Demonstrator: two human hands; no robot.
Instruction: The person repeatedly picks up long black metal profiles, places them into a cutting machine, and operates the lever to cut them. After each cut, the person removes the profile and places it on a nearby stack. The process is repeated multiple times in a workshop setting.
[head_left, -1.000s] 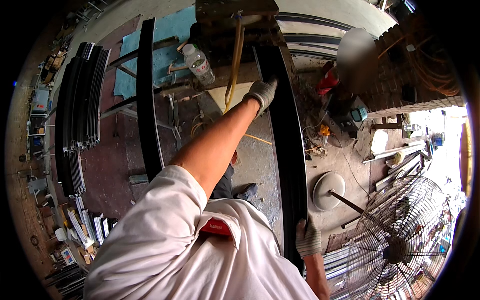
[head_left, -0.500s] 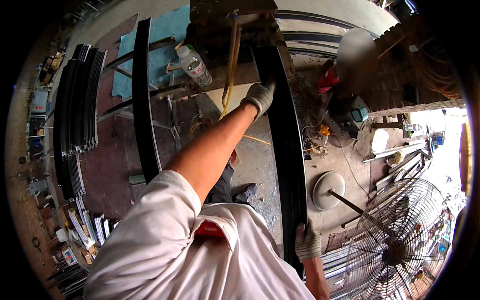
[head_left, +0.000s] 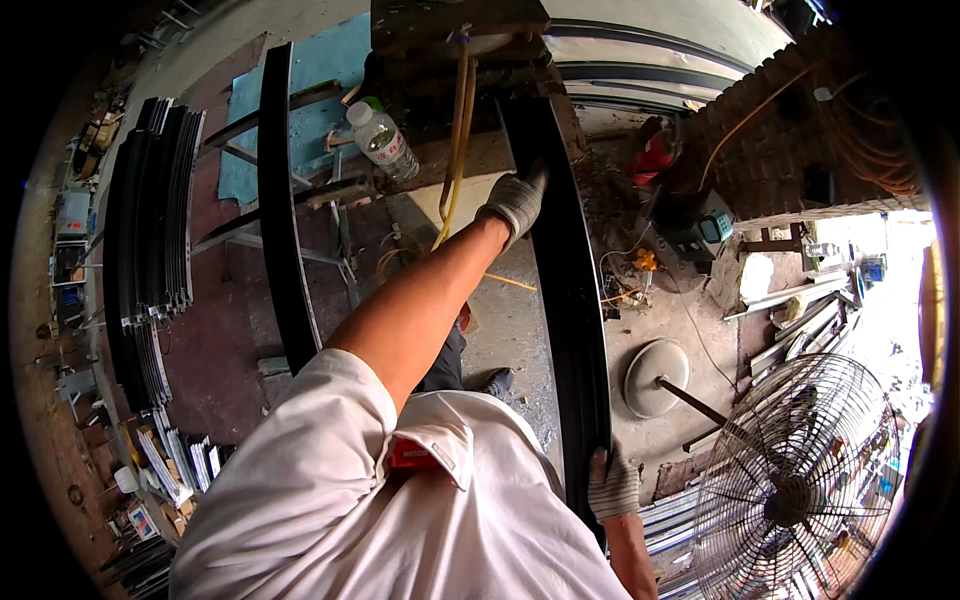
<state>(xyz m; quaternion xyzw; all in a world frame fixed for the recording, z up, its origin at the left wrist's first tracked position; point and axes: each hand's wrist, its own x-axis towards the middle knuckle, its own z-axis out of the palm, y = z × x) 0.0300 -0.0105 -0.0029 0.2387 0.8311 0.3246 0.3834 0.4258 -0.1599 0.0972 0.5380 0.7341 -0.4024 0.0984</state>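
A long black metal profile [head_left: 565, 290] runs lengthwise from the dark machine at the top of the view down to my right side. My left hand [head_left: 515, 205], in a pale knit glove, is closed on its left edge near the machine, with the thumb along the profile's face. Lower down, my right hand [head_left: 612, 486] wears a similar striped glove and grips the opposite edge close to my body. The fingers under the profile are hidden on both sides.
The dark machine [head_left: 455, 85] has yellow hoses [head_left: 455, 140] hanging down. Beside it stands a plastic bottle [head_left: 385, 145]. Another black profile [head_left: 283, 210] lies across a stand to the left, near stacked profiles [head_left: 150, 210]. A large caged fan [head_left: 790, 490] occupies the lower right.
Both hands keep their hold on the profile, which has hardly moved. The view has shifted slightly, and a blurred round patch at upper right is gone.
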